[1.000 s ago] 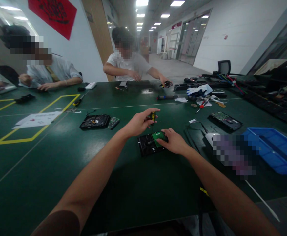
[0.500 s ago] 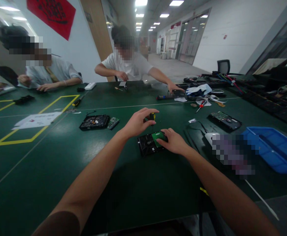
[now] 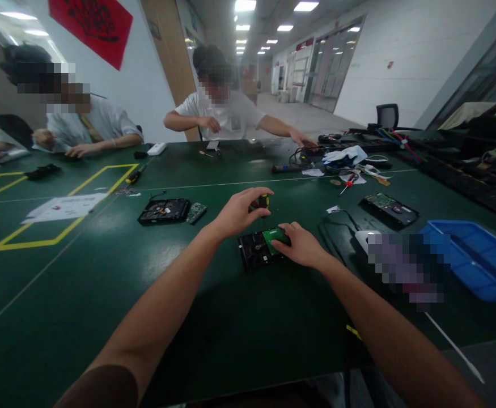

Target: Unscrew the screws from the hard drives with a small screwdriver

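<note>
The left grip holds an upright screwdriver by the far edge of the drive, which lies on the bench partly under the right grip, whose thumb rests on the green board, though whether it clasps cannot be told.

Both arms reach over the near edge of the table, slanting inward. Left forearm bare, dark sleeve at its near end; wrist about straight. Left hand raised above the surface, farther from the near edge than its partner. Index finger points toward the right edge; thumb beneath it, tips apart; other fingers curled, partly hidden. Right forearm bare, angled toward the far left. Right hand lower, palm down, fingers bent, thumb stretched toward the left edge. Hands near, not touching.
</note>
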A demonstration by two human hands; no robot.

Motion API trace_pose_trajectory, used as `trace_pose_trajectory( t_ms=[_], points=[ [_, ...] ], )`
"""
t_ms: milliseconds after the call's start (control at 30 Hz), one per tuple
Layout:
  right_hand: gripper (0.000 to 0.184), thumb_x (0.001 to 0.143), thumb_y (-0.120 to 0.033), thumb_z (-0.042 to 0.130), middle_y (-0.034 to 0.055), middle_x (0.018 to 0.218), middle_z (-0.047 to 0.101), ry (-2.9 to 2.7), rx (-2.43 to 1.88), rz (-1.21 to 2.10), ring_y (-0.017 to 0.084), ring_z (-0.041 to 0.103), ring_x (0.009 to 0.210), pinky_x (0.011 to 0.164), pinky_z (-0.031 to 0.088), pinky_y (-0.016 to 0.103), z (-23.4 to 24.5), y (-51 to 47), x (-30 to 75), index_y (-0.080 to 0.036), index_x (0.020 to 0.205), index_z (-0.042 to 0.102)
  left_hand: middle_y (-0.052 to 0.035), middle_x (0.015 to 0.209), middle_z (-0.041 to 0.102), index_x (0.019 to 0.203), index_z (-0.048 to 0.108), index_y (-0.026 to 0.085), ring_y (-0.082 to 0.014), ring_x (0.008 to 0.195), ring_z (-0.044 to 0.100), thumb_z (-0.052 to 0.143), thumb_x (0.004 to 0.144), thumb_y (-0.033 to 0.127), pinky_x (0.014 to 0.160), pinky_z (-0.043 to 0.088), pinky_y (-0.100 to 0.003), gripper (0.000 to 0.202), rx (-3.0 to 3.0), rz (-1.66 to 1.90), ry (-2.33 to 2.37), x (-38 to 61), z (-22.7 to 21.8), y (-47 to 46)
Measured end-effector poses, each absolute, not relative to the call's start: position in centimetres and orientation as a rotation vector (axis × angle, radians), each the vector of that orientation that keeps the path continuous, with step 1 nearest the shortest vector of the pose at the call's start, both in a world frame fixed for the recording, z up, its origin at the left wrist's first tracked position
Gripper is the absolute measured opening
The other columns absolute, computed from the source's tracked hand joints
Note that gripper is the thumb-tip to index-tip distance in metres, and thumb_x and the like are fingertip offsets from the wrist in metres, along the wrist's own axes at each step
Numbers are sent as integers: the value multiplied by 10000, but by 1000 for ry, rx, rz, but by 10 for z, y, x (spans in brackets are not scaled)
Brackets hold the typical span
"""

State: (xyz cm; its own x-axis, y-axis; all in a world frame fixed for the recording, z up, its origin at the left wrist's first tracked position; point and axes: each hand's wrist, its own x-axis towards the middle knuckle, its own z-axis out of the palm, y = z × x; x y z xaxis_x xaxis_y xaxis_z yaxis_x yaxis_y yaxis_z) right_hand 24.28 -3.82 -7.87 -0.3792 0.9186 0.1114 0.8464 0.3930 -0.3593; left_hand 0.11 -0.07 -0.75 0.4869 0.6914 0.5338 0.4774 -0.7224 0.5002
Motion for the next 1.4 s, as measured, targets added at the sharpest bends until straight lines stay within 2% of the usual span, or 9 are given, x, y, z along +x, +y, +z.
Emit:
trace_pose_trajectory(
  t_ms=[100,300,433,600,667,767,867,1133,1400],
  points=[
    [557,963,-596,581,128,1139,626,-2359,-1556,361,240,633,896,756,466,342,-79,-38,242,-203,1358,599,-62,1243,687,1314,620,243,-163,919,689,766,903,286,771,598,-277,438,2465,1087,1037,2,-8,0],
    [557,967,-586,582,130,1126,623,-2379,-1529,351,239,634,918,784,468,330,-78,-37,243,-181,1349,597,-74,1259,700,1484,503,252,-184,997,706,645,956,177,894,599,-335,553,2414,1028,958,1,-8,-1],
    [577,968,-590,581,126,1115,623,-2375,-1542,350,239,634,911,779,468,331,-78,-38,243,-178,1371,583,-74,1257,700,1527,462,273,-189,990,702,665,951,179,907,587,-351,618,2437,1050,993,1,-8,-1],
    [582,969,-601,572,125,1133,624,-2369,-1548,360,235,628,894,765,464,333,-78,-38,242,-185,1376,582,-74,1259,679,1401,582,262,-203,1009,674,755,922,293,879,575,-348,510,2521,1097,1034,1,-10,0],
    [580,968,-601,574,129,1138,622,-2368,-1550,365,235,628,894,767,462,334,-78,-38,242,-185,1373,586,-66,1231,686,1407,576,262,-194,977,677,768,913,307,838,579,-327,532,2505,1075,1015,0,-10,1],
    [593,963,-604,579,134,1139,620,-2368,-1560,371,237,630,901,776,459,339,-77,-38,242,-180,1378,585,-63,1253,690,1491,493,280,-190,1003,685,736,926,232,828,580,-307,617,2448,1033,969,-1,-9,1],
    [602,962,-606,578,135,1141,619,-2370,-1566,373,242,630,907,773,459,343,-76,-38,241,-181,1389,581,-67,1274,688,1497,484,279,-192,1023,685,691,940,168,874,575,-325,604,2444,1044,977,0,-10,1],
    [562,961,-586,585,131,1126,624,-2357,-1545,370,240,626,898,753,458,342,-78,-37,242,-187,1355,599,-58,1246,677,1427,532,294,-176,898,685,794,891,281,811,586,-330,596,2505,1084,1078,4,-16,3],
    [529,957,-575,598,124,1106,628,-2354,-1560,382,242,629,895,770,461,350,-77,-38,242,-204,1334,612,-55,1239,676,1415,538,279,-174,882,683,837,848,354,781,582,-310,646,2482,1079,1087,3,-14,2]
  ],
)
